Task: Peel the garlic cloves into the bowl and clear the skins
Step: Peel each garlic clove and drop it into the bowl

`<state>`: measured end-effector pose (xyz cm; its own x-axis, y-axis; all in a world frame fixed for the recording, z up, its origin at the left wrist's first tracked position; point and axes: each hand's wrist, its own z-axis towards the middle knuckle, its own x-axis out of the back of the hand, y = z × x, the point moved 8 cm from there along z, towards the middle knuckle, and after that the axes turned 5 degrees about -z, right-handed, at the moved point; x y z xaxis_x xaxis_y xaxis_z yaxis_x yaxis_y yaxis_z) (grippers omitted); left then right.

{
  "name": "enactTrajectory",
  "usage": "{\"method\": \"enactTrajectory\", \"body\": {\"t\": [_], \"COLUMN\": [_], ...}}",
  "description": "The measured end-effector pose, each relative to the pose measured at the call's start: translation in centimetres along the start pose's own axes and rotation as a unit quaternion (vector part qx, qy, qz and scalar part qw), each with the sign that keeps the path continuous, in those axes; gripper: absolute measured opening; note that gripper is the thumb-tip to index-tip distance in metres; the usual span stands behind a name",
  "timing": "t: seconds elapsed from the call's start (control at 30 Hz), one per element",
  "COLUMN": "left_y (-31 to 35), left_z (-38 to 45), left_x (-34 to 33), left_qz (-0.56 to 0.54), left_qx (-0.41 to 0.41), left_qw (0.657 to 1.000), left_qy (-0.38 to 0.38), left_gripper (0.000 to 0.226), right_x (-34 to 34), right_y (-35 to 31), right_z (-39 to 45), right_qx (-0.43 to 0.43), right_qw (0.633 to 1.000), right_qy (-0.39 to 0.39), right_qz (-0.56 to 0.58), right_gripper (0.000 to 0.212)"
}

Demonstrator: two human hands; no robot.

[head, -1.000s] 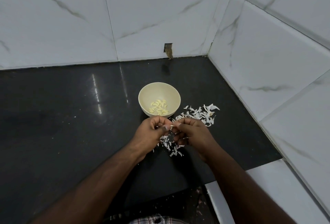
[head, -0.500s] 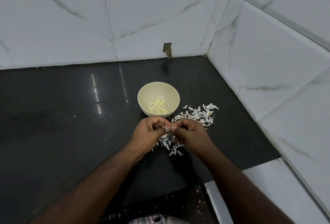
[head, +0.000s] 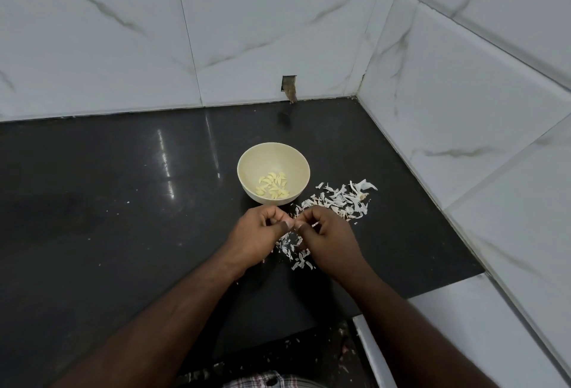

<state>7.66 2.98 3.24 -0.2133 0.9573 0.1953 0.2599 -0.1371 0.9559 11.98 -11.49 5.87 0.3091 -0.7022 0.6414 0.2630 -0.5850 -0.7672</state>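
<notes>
Both hands meet thumb to thumb just below the middle of the view, over the dark tabletop [head: 108, 202]. The left hand [head: 258, 237] and the right hand [head: 327, 239] have their fingers curled in, and their tips pinch something small between them, probably a garlic clove, though the fingers hide it almost wholly.

At 12 o'clock from the hands, close by but not touching them, stands the cream bowl [head: 247, 171] with a small heap of peeled cloves [head: 273, 188] lying on its bottom. The white skins [head: 340, 199] lie scattered on the tabletop in a loose band that runs from 2 o'clock of the hands, just beside the bowl's right flank, down under the hands to 6 o'clock. A few stray flakes lie farther off near the tabletop's front edge.

White marble-look wall tiles [head: 278, 32] close the corner at 12 and 3 o'clock.
</notes>
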Motion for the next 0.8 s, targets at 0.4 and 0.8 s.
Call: {"method": "enactTrajectory", "body": {"t": [0.4, 0.8], "left_y": [-0.7, 1.7], "left_z": [-0.3, -0.6], "left_x": [-0.8, -0.6], "left_qz": [-0.031, -0.058], "left_qx": [0.053, -0.098], "left_qw": [0.998, 0.993], "left_qy": [-0.026, -0.011], "left_gripper": [0.022, 0.021], "right_x": [-0.1, -2.4], "right_y": [-1.9, 0.9], "right_z": [-1.2, -1.2], "right_qx": [0.167, -0.232], "right_qw": [0.960, 0.871], "right_qy": [0.074, -0.182], "right_qz": [-0.212, 0.393], "right_gripper": [0.018, 0.018]}}
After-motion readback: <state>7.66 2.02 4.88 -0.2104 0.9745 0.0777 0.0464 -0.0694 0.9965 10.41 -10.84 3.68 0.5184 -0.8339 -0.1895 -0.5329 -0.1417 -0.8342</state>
